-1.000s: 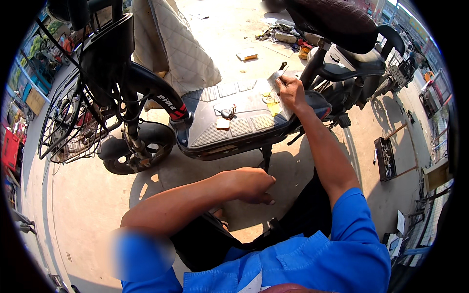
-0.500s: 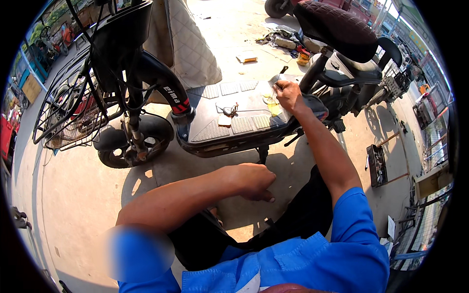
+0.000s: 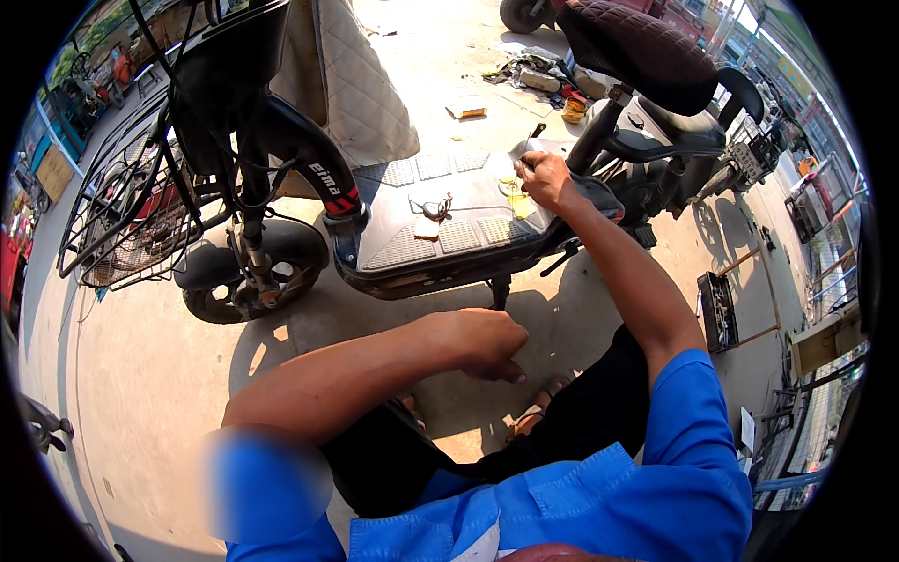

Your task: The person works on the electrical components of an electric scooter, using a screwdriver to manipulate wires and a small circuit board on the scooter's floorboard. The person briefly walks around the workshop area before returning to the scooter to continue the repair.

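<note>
"Where are the hands?"

"The right hand is out over the right end of the footboard, fingertips bunched close to its surface. They are too small to tell whether they grip anything."

"And the left one?"

"The left hand hangs in the air short of the board's near edge, fingers curled. The palm is hidden, so I can't say whether it is empty."

"How does the board lie from them?"

"Its long axis runs left to right, crosswise on the far side of the left hand. The right hand is clearly the nearer one."

"What rests on it?"

"A yellow piece, just left of the right hand. Farther left, a dark looped item, with a tan square just on its near side."

"And farther out?"

"The front wheel and wire basket at the left, the saddle to the far right, a quilted cover past the board's far left, and a tool tray well off to the right."
</note>
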The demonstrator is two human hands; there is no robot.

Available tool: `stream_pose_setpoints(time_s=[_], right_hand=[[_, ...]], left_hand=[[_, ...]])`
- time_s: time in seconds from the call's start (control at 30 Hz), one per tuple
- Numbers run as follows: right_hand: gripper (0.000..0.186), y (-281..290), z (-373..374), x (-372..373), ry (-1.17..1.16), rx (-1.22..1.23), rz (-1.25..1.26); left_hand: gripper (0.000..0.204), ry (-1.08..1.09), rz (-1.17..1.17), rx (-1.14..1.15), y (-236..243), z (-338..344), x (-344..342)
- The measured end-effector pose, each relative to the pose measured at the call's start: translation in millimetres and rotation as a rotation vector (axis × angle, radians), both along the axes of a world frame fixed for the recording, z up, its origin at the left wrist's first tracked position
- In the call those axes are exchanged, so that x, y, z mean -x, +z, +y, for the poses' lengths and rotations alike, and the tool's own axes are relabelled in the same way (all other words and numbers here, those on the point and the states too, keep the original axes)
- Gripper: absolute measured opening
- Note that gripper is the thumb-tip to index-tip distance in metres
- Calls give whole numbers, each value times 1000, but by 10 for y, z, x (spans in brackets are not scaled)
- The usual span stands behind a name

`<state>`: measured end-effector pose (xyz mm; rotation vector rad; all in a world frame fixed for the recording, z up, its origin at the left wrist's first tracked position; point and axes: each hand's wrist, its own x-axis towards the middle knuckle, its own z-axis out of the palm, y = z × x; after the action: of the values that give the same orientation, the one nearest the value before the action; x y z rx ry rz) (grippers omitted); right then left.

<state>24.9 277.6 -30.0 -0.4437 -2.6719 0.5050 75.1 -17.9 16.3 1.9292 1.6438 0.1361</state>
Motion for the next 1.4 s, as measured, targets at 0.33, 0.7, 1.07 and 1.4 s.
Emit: stream_pose_setpoints(time_s=[0.33,0.7,1.07,1.4], right_hand=[[20,-207,253,6,-76,112,112],[16,-198,289,11,92,111,83],[20,-152,332,66,131,45,43],[29,-84,370,-27,15,-97,-101]], left_hand=[[45,2,-19,29,10,131,7],[46,37,-22,134,-122,267,144],[51,50,-44,151,-174,331,205],[50,97,-76,210,-100,318,199]])
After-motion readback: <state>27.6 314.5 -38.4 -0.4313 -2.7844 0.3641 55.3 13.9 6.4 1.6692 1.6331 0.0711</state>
